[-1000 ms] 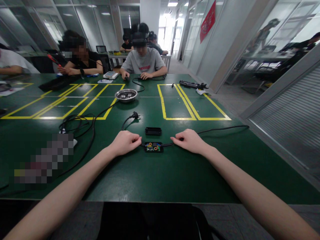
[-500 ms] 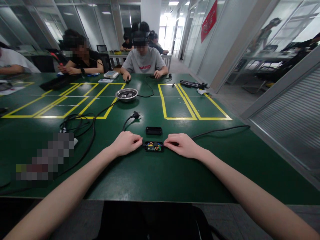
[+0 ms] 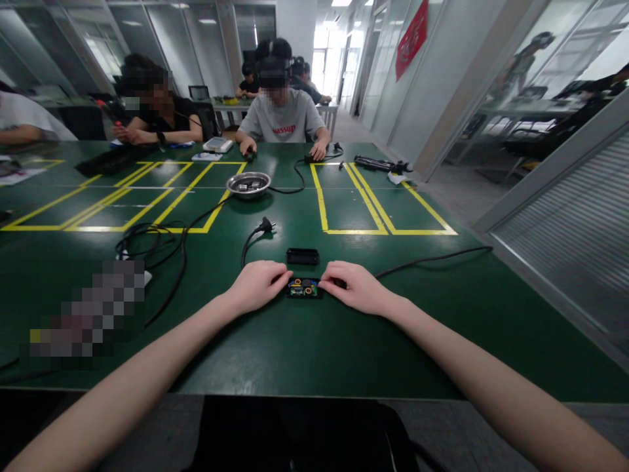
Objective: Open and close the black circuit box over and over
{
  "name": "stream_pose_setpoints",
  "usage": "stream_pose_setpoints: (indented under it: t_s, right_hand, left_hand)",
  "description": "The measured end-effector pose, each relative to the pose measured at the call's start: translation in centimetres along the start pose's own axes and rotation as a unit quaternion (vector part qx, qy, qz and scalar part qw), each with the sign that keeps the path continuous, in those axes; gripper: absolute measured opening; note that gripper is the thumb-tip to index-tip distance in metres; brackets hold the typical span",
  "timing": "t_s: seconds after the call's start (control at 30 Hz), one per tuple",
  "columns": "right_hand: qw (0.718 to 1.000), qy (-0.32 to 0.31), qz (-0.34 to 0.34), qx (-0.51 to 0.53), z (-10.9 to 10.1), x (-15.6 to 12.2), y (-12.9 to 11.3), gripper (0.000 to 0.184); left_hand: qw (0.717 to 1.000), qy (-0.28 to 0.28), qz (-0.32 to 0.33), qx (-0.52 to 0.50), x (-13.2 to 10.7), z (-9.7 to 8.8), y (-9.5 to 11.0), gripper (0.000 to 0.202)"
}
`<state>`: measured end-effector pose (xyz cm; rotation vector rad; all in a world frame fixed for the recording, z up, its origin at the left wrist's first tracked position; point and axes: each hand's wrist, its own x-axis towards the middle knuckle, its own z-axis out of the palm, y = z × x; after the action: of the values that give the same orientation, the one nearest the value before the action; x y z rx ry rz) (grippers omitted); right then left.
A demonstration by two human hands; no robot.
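Observation:
An opened black power adapter case (image 3: 304, 295) lies in front of me, its circuit board showing two ring-shaped copper coils. My left hand (image 3: 260, 286) is closed, thumb and fingers pinched at the case's left end, partly covering it. At the opposite end, my right hand (image 3: 358, 288) pinches the black cable where it enters the case. The exact contact is hidden under the fingers. Just beyond the case rests its black cover (image 3: 303, 256), hollow side up. A black power plug (image 3: 266, 226) on a cable lies past my left hand; another cable stretch (image 3: 432, 259) runs off to the right.
A metal bowl (image 3: 248, 185) with small metal parts stands farther back. Coiled black cable (image 3: 147, 244) and a blurred-out item (image 3: 91, 311) lie left. Yellow tape marks the green table (image 3: 314, 354). A co-worker (image 3: 285, 115) sits opposite; a folded tripod (image 3: 381, 164) lies back right.
My left hand has shifted right, its fingertips now at the case's left end. My right hand moved slightly left. The co-worker opposite has shifted a hand holding a dark object.

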<state>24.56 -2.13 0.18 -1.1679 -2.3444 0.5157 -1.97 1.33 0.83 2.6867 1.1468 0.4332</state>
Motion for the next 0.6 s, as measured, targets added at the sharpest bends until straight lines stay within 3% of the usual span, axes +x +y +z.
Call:
stream_pose_setpoints:
  t_s: [0.17,0.37,0.47,0.6]
  right_hand:
    - [0.997,0.009,0.071,0.035,0.0,0.2,-0.6,0.023]
    - [0.994,0.022,0.103,0.005,-0.2,0.6,-0.6,0.02]
    - [0.995,0.011,0.097,-0.002,-0.4,0.8,-0.4,0.019]
    - [0.997,-0.005,0.079,0.0,-0.7,0.8,-0.4,0.02]
  left_hand:
    - [0.999,-0.017,-0.041,0.017,0.1,0.3,0.3,0.039]
    - [0.998,-0.007,-0.051,0.043,0.7,0.3,0.9,0.039]
    - [0.999,-0.017,-0.049,0.001,0.7,-0.3,0.8,0.042]
    - [0.989,-0.05,-0.052,-0.13,0.4,-1.2,0.0,0.036]
